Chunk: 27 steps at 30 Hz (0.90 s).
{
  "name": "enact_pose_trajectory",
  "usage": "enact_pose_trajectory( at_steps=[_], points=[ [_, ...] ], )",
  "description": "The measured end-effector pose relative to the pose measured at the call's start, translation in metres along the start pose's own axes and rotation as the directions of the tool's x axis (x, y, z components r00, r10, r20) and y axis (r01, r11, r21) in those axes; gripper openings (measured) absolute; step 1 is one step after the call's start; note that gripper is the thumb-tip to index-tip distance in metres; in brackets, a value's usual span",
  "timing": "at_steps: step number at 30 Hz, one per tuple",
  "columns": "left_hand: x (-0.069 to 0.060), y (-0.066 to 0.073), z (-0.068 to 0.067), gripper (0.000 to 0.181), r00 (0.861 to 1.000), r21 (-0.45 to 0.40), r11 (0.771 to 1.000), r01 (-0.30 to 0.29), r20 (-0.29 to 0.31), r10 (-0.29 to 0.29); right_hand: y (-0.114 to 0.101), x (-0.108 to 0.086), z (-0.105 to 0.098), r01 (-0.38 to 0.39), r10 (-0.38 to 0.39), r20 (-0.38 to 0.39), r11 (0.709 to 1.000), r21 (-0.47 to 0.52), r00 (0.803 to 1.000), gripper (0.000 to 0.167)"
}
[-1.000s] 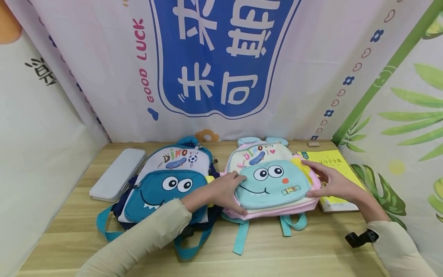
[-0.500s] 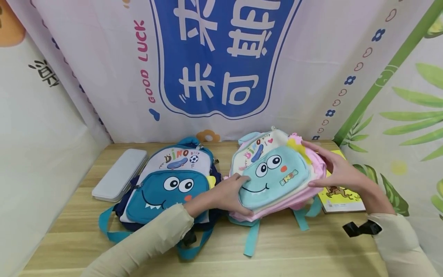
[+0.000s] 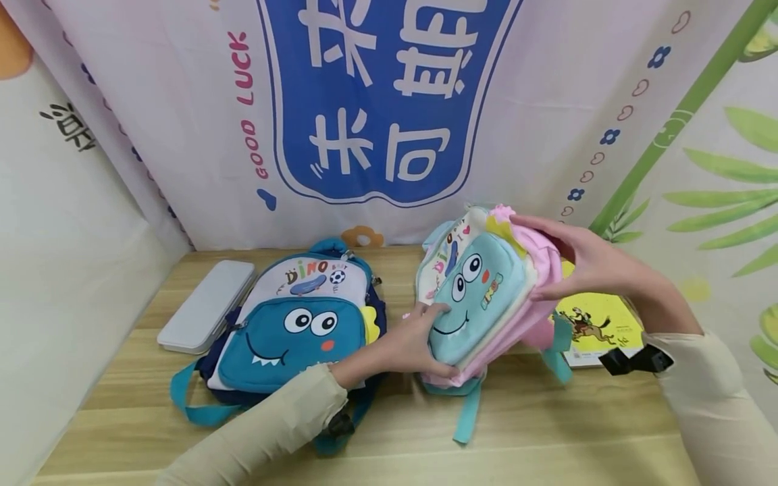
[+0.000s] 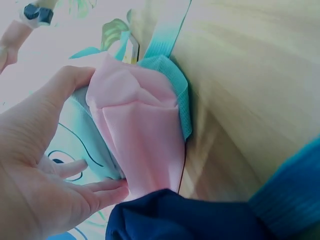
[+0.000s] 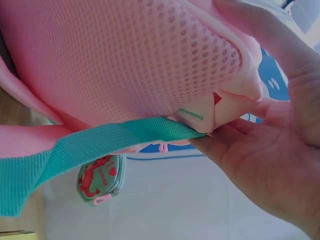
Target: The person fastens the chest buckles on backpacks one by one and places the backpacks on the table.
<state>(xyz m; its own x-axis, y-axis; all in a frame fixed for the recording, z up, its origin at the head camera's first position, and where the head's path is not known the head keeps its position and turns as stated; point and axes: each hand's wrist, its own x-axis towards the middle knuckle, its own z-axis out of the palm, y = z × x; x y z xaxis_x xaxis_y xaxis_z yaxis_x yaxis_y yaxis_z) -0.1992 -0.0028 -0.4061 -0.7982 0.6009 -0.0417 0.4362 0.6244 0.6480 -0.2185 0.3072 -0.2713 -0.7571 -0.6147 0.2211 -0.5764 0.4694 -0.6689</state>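
Note:
A mint, cream and pink backpack (image 3: pixel 456 314) with a cartoon dino face is tilted on the table, its right side raised. My left hand (image 3: pixel 410 344) holds its lower left corner, thumb on the front pocket. In the left wrist view, the left hand (image 4: pixel 55 165) spans the pink side panel (image 4: pixel 140 125). My right hand (image 3: pixel 592 263) grips the raised pink right side between thumb and fingers. In the right wrist view, the right hand (image 5: pixel 270 135) is at a corner of the pink mesh back (image 5: pixel 130 65), beside a teal strap (image 5: pixel 110 137).
A blue dino backpack (image 3: pixel 292 341) lies just left, under my left forearm. Beyond it is a white flat case (image 3: pixel 209 304). A yellow book (image 3: pixel 602 324) lies behind the right hand. A printed cloth (image 3: pixel 516 135) stands at the back. A small mint pouch (image 5: pixel 102 177) shows in the right wrist view.
The right hand has lifted the mint and pink backpack's right side, turning it up to the left and exposing more of its pink side. The left hand has kept hold of its corner.

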Motion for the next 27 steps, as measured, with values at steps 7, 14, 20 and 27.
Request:
enact_pose_trajectory(
  at_steps=[7, 14, 20, 27],
  points=[
    [0.003, 0.002, 0.004, 0.107, 0.999, -0.042, 0.999, -0.019, -0.037, 0.018, -0.018, 0.024, -0.001, -0.019, 0.017, -0.02, 0.994, -0.105, 1.0, 0.098],
    [0.009, 0.001, 0.006, 0.105, 0.996, -0.097, 0.992, -0.081, -0.051, 0.076, -0.043, 0.044, -0.002, -0.054, 0.054, -0.004, 0.982, -0.179, 0.999, 0.093],
    [0.014, 0.0, 0.011, 0.11, 0.991, -0.17, 0.977, -0.125, -0.065, 0.116, -0.059, 0.061, 0.002, -0.033, 0.042, 0.035, 0.973, -0.228, 0.998, 0.089],
    [0.008, -0.009, -0.003, 0.118, 0.976, -0.247, 0.947, -0.205, 0.017, 0.216, -0.073, 0.078, 0.015, 0.015, 0.015, 0.09, 0.95, -0.313, 0.996, 0.089]
  ],
)
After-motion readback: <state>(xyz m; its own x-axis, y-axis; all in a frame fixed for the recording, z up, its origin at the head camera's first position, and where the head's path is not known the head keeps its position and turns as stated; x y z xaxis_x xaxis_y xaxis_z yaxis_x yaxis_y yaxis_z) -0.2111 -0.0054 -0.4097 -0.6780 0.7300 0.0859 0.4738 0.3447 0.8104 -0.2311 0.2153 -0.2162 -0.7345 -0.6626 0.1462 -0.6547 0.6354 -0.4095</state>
